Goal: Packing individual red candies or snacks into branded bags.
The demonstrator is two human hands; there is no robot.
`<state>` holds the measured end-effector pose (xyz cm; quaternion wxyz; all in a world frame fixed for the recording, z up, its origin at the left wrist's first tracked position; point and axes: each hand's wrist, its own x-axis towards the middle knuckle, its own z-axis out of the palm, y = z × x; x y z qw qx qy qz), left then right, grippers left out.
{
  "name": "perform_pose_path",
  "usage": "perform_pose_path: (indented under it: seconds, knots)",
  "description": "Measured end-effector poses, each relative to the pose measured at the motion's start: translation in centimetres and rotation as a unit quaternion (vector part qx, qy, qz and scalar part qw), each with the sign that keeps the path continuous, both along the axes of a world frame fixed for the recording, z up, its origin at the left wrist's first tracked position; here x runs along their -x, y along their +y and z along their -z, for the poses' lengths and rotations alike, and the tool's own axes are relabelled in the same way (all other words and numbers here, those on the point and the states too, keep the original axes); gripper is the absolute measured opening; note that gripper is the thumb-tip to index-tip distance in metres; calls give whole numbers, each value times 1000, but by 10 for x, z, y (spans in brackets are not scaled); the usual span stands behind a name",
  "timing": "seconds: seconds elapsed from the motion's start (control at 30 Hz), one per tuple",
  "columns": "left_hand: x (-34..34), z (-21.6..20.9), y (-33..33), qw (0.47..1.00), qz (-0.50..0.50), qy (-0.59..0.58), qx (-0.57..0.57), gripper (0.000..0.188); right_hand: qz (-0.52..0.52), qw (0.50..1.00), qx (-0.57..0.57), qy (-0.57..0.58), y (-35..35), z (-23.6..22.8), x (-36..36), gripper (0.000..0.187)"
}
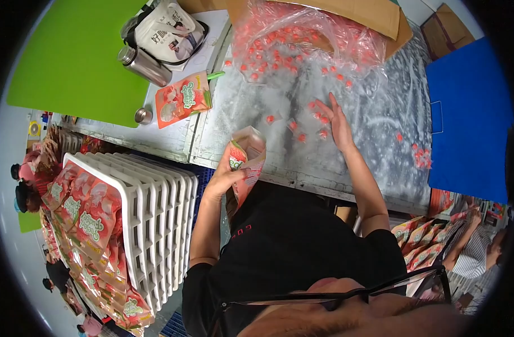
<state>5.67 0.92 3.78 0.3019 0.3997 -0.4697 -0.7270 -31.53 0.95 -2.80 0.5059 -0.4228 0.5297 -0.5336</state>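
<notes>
My left hand (222, 178) is closed around a red and pink pouch (247, 168), held upright at the table's front edge with its mouth spread apart. Over the table, my right hand (339, 126) is open, its fingers stretched out beside several small wrapped red candies (301, 137). Its fingertips are close to some of these candies; whether they touch them I cannot tell. Farther back, a bigger spread of the same candies (276, 59) lies in front of and inside a clear plastic bag (347, 42), which spills out of a cardboard box (361, 16).
A filled pouch (184, 100), a steel flask (144, 65), its cap (143, 115) and a white bag (170, 33) sit back left. White crates (155, 224) with pouches stand left. A blue panel (467, 121) borders the table's right side. Other people are at both sides.
</notes>
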Motion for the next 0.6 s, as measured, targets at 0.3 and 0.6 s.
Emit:
perform_pose_path:
  seconds: [0.3,0.6]
  knots:
    - [-11,8,4,999,-26,24,2,94,10,994,35,107,2,7,1,66]
    - [-17,13,2,998,-53,25,-2,93,6,1000,-2,27,-4,-7,-2,57]
